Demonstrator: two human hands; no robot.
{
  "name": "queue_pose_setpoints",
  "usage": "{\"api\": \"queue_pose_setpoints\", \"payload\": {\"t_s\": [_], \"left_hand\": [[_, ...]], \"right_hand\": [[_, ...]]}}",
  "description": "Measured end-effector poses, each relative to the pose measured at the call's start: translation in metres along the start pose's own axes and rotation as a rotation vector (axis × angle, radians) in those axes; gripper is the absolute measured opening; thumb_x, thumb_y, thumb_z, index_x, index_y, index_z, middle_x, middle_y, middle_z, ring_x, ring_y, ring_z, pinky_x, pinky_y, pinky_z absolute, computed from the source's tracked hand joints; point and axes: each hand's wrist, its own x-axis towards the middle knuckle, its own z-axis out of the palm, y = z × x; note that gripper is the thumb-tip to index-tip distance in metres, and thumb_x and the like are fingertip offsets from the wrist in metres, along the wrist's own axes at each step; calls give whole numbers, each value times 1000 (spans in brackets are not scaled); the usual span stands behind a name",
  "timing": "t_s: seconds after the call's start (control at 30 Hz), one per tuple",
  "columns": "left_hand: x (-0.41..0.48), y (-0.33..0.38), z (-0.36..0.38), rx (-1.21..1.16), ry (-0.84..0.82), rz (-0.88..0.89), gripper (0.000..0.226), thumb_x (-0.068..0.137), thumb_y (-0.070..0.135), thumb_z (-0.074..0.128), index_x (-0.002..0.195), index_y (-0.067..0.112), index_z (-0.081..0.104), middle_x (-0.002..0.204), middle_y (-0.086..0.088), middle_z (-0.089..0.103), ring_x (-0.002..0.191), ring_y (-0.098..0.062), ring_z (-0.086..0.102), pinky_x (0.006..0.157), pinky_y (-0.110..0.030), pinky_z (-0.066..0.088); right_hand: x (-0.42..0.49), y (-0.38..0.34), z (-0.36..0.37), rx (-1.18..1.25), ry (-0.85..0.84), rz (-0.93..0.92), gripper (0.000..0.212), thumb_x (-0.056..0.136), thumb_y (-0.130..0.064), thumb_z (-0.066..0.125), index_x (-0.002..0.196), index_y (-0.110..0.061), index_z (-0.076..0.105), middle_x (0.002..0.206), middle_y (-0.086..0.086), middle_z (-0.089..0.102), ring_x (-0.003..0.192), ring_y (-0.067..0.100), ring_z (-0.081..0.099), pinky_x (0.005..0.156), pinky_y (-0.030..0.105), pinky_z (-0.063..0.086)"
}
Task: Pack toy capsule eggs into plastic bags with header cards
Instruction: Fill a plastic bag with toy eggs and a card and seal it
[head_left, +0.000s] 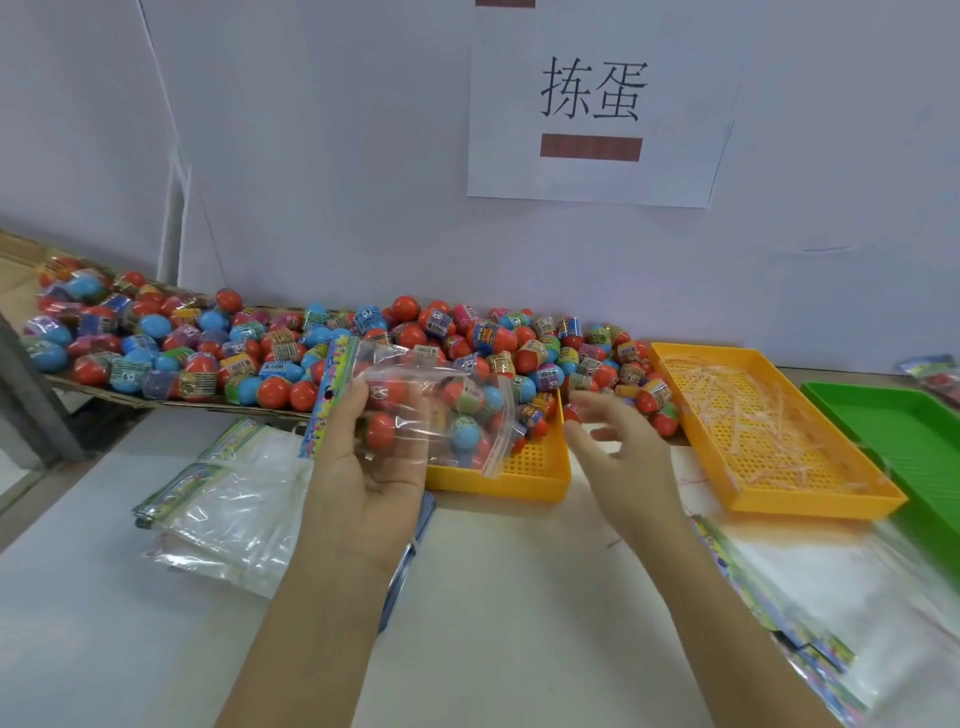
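- You are holding the plastic bag (457, 415) up over the near yellow tray (540, 470), with its header card (327, 395) standing on edge at the left.
- Your left hand (374, 467) is gripping the bag, fingers curled round it. Whether eggs are inside or only showing through, I cannot tell.
- Your right hand (618, 447) is hovering just beside the bag, fingers loosely spread, holding nothing.
- Capsule eggs (260, 353) are lying heaped along the wall and spilling into that tray.
- Empty bags (228, 509) are lying stacked on the table (519, 597) at your left.
- A second yellow tray (810, 501) is holding thin strips, just beside a green tray (904, 431).
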Motion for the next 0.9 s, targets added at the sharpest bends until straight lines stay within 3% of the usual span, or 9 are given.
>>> {"api": "queue_pose_setpoints", "payload": {"t_s": [0.13,0.23,0.33,0.43,0.5,0.57,0.67,0.77,0.9], "left_hand": [[-1,0,2,3,8,-4,41,67,15,72,107,4,67,96,-13,76,84,-24,75,67,-36,62],[-1,-2,3,38,13,-2,41,71,15,69,111,5,66,94,-13,76,80,-23,75,65,-38,62],[0,-4,2,60,16,-10,34,79,14,66,111,5,66,94,-13,76,81,-24,75,73,-45,60],[-2,-4,1,67,-12,-35,35,75,15,67,109,5,67,97,-14,76,84,-28,75,67,-45,62],[-2,-4,0,70,-33,-44,28,72,16,68,98,4,72,97,-15,75,85,-30,74,64,-45,62],[-1,-4,0,83,-58,-50,17,70,14,69,81,4,78,96,-14,76,85,-30,74,65,-46,61],[-1,-4,0,130,-119,-64,13,69,9,67,73,7,79,95,-13,76,88,-31,74,68,-48,61],[-2,-5,1,182,-159,-88,16,71,4,63,71,7,78,91,-15,76,92,-32,73,68,-45,61],[0,-5,1,185,-133,-96,25,73,2,60,95,4,71,103,-19,74,96,-32,72,70,-44,61]], "right_hand": [[4,6,17,-381,-100,-79,30,89,-23,64,118,-28,65,121,-5,58,113,17,47,93,33,38],[13,-3,30,-545,-210,-109,35,88,-32,64,123,-34,60,127,-9,54,116,19,38,94,39,30],[23,-12,38,-707,-260,-47,31,86,-47,61,116,-39,60,114,-10,51,107,18,33,89,42,19],[26,-19,45,-834,-287,-58,23,89,-33,57,112,-34,59,94,-7,39,92,16,25,88,44,19],[25,-21,47,-833,-256,-63,20,88,-37,59,108,-32,56,92,-8,37,90,15,25,88,42,20],[20,-19,43,-760,-185,-68,21,86,-45,62,102,-36,52,91,-12,40,92,13,34,84,38,19],[10,-18,30,-461,-4,-81,22,81,-41,69,98,-40,56,92,-19,50,93,5,43,79,31,17],[-2,-23,12,47,71,-59,24,77,-29,76,90,-42,61,84,-20,63,83,0,55,73,25,41],[-9,-39,-6,455,88,-59,26,76,-17,78,88,-39,69,85,-13,70,73,4,63,66,19,52]]}}
